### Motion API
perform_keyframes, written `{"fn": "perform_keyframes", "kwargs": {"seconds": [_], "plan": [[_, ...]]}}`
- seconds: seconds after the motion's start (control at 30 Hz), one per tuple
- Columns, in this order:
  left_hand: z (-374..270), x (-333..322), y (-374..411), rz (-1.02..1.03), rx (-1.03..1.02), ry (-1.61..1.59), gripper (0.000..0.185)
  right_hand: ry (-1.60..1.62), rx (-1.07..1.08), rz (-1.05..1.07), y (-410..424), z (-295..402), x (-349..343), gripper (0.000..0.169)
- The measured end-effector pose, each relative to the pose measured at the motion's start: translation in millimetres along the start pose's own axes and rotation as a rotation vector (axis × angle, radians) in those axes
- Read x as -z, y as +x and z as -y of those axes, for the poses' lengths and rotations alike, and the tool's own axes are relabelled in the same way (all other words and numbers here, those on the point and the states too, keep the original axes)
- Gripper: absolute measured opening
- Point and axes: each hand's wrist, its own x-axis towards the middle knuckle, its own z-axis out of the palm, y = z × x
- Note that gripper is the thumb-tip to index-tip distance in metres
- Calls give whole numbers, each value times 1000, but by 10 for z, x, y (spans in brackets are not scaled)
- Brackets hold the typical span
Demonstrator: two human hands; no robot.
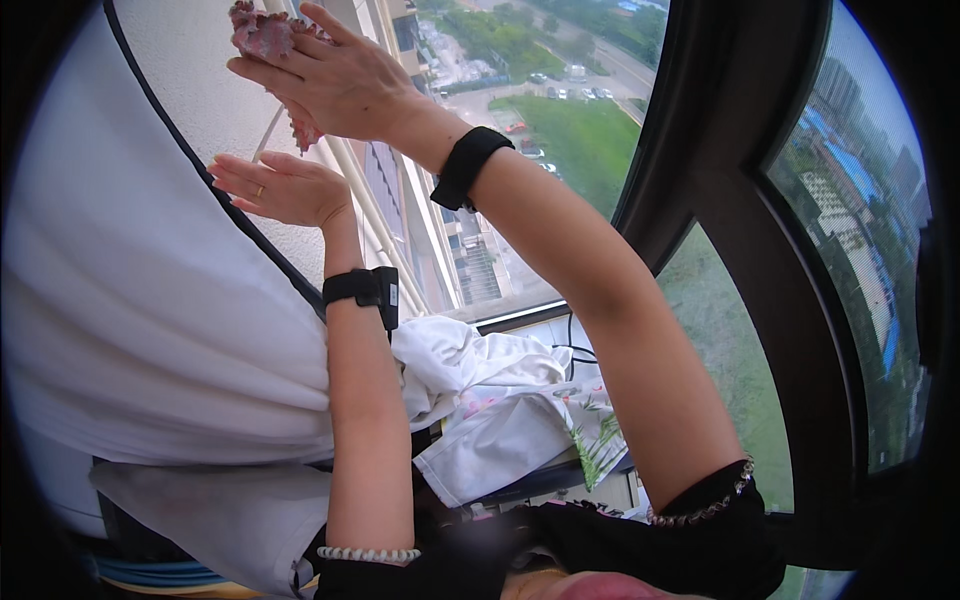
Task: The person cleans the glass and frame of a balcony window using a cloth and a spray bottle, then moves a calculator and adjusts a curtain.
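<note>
My right hand is raised at the upper left with a crumpled pink cloth under its spread fingers. The cloth has a scalloped edge, and part of it hangs below the palm. Just below, my left hand is held out flat with nothing in it and a ring on one finger. Whether it touches a glass pane cannot be told. Both hands are in front of the window opening, with a pale rough outside wall behind them. Black straps circle both wrists, and the left one carries a small black device.
A white curtain hangs along the left, beside a thin black edge strip. Dark window frame bars stand at the right. White and floral fabric lies heaped by the sill below, near black cables. Far below outside are lawn and parked cars.
</note>
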Motion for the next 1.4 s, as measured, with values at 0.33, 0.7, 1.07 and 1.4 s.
{"fn": "perform_keyframes", "kwargs": {"seconds": [0.33, 0.7, 1.07, 1.4], "plan": [[-32, 4, -4, 11, 11, 30, 56, 8, -8, 70, -224, -794, 393, 55], [-62, -18, 0, -7, 20, 9, 55, -184, -227, 104, -686, -1415, 844, 52], [-122, 39, -11, 33, 62, -64, 57, -300, -343, -41, -1222, -1874, 1028, 54], [-212, 214, 52, 139, 177, -188, 55, -164, -306, -131, -543, -1047, 555, 59]]}}
